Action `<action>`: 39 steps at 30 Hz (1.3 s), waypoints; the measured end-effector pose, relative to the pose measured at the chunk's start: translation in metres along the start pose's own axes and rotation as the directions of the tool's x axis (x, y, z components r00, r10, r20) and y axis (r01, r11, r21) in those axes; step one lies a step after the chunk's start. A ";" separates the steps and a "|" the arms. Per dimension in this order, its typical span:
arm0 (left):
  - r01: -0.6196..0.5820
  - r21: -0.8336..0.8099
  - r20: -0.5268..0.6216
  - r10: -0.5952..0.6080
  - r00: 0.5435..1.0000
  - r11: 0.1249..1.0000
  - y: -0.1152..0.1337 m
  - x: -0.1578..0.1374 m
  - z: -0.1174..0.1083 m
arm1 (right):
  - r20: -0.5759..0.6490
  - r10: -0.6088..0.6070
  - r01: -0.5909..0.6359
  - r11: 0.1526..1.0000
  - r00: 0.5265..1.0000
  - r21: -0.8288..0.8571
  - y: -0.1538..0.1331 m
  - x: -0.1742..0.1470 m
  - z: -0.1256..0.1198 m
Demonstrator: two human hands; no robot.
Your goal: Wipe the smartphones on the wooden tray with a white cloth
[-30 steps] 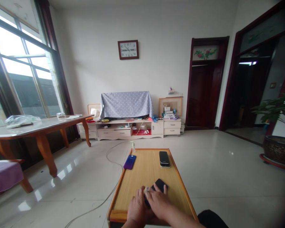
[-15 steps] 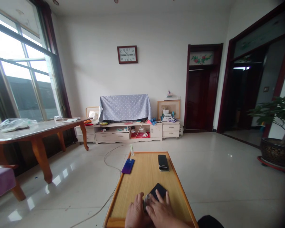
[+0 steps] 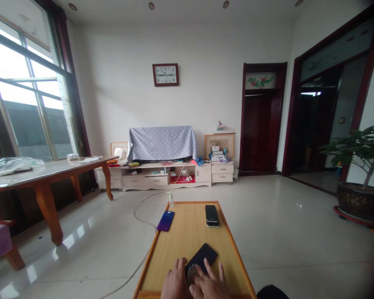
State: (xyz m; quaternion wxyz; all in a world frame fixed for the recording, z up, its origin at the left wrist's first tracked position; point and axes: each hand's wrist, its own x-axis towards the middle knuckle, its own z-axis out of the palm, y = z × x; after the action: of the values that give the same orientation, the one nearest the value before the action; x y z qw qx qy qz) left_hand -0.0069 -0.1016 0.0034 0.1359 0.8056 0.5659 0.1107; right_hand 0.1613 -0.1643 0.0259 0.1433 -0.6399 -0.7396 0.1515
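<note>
A black smartphone (image 3: 205, 254) lies slantwise on the near part of the wooden tabletop (image 3: 180, 236). My left hand (image 3: 175, 279) is closed at its lower left edge, fingers curled against it and partly hiding that end. Over the phone's near end, my right hand (image 3: 209, 283) presses a small greyish wad (image 3: 192, 272), perhaps a cloth, under its fingertips; two other fingers stretch out past it. Further off, a blue-purple phone (image 3: 166, 221) rests by the left edge, and a stack of dark phones (image 3: 212, 216) sits at the far right.
A small clear pump bottle (image 3: 171, 199) stands at the far left corner of the tabletop. A cable (image 3: 137, 265) runs over the floor to the left. A larger table (image 3: 46, 170) stands at left, a low cabinet (image 3: 145, 181) by the wall, and a potted plant (image 3: 361, 199) at right.
My right hand has slid a little toward me along the phone with the grey wad, so more of the black surface shows. The whole view has tipped slightly upward.
</note>
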 end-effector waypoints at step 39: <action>0.023 -0.018 0.011 -0.023 1.000 1.000 0.015 -0.011 -0.023 | -0.028 0.143 -0.144 0.989 0.989 -0.021 -0.002 -0.010 -0.017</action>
State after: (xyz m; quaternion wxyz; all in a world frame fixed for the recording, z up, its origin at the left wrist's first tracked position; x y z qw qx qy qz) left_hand -0.0048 -0.1146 0.0294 0.1474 0.7983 0.5735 0.1099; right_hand 0.1672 -0.1734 0.0419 0.1341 -0.6950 -0.6915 0.1444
